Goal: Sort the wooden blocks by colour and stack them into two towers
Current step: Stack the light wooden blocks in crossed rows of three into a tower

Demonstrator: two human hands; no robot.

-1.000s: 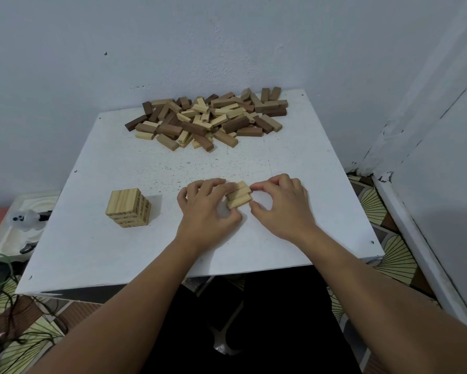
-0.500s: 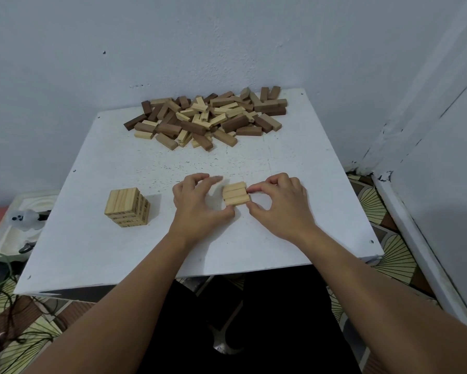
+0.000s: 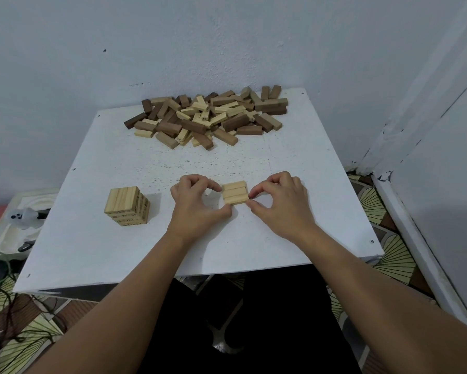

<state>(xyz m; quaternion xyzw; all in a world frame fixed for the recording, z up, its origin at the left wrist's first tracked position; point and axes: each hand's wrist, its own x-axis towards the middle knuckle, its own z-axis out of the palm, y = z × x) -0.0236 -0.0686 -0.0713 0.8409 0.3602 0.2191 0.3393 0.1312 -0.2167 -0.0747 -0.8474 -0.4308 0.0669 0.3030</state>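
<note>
Both hands curl in on the row of three light blocks (image 3: 235, 192), left hand (image 3: 197, 206) pinching its left end, right hand (image 3: 282, 203) its right; light tower (image 3: 127, 205) left of the fingers, mixed pile (image 3: 205, 117) beyond

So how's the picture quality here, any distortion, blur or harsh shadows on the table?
Head view: wide-angle bending curves the white table edges and wall lines; soft, even light, with only a faint shadow beside the short light-wood block tower; the mixed pile of light and dark wooden blocks looks reasonably sharp.
</note>
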